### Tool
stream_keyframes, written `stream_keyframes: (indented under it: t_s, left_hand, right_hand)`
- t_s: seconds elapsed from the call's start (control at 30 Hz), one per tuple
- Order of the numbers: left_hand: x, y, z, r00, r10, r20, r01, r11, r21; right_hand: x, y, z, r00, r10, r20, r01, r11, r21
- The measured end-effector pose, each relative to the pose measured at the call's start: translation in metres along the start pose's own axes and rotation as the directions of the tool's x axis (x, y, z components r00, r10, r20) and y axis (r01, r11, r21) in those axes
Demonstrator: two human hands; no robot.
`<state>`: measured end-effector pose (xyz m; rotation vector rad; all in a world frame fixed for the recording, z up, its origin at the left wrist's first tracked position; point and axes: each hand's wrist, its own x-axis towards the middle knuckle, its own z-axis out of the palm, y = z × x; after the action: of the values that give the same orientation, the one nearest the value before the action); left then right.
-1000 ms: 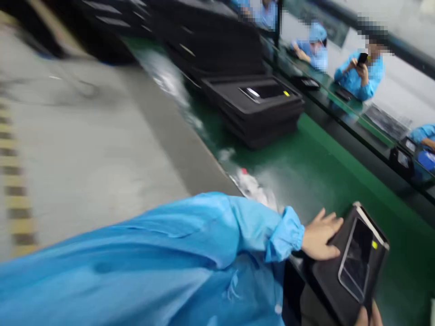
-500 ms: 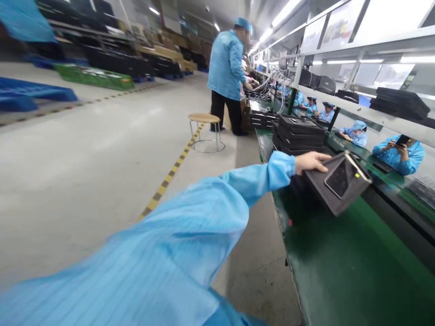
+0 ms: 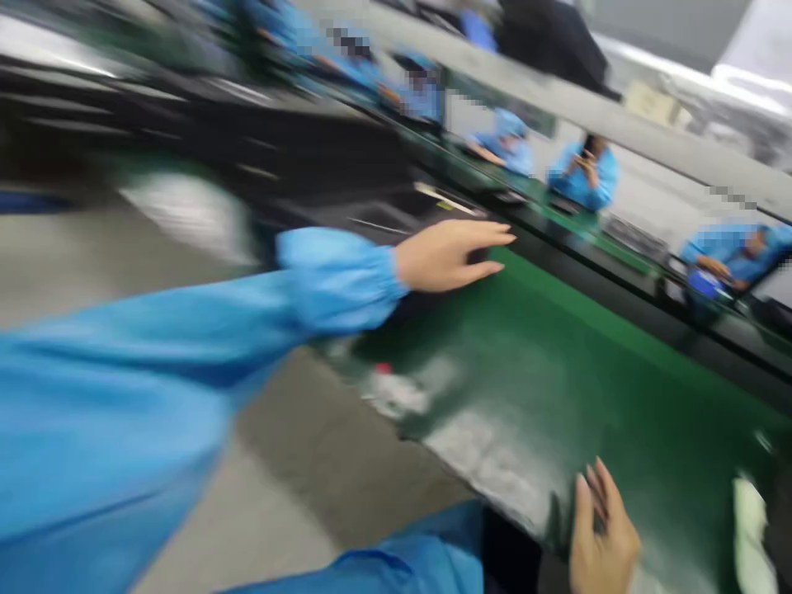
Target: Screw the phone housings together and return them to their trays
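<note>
The picture is blurred by motion. My left hand (image 3: pixel 450 252), in a blue sleeve, reaches out flat with its fingers straight, touching or just beside a stack of black trays (image 3: pixel 346 194) on the green belt (image 3: pixel 557 363). It holds nothing. My right hand (image 3: pixel 601 536) hangs at the lower edge over the belt's near side, fingers loosely apart and empty. The black tray with the phone is not in either hand; I cannot pick it out in the blurred stack.
Several seated people in blue coats (image 3: pixel 582 175) work along the far side of the line, one holding a phone up. A grey shelf rail (image 3: pixel 619 124) runs overhead. A pale object (image 3: pixel 751 528) lies at the belt's lower right. Grey floor (image 3: pixel 290 487) lies left.
The tray with the phone has left my hands. My left hand now lies flat by the stack, my right hand has dropped away empty, and my view swung down toward the belt.
</note>
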<state>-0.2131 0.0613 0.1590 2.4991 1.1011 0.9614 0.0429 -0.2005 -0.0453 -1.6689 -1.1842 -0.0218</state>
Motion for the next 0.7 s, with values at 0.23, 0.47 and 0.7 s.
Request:
stream_keyframes:
  t_s: [0.23, 0.47, 0.7]
  left_hand:
    - [-0.045, 0.053, 0.205, 0.797, 0.266, 0.542, -0.230, 0.964, -0.135]
    - [-0.031, 0.150, 0.297, 0.744, 0.407, 0.530, -0.332, 0.913, -0.235]
    - [-0.026, 0.161, 0.328, 0.785, 0.423, 0.452, -0.393, 0.905, -0.165]
  right_hand:
    - [0.042, 0.083, -0.155, 0.946, -0.136, -0.296, -0.126, 0.686, -0.717]
    - [0.082, 0.122, -0.296, 0.937, -0.084, -0.340, -0.280, 0.403, -0.871]
    - [0.191, 0.077, -0.455, 0.887, -0.138, -0.440, -0.403, 0.231, -0.886]
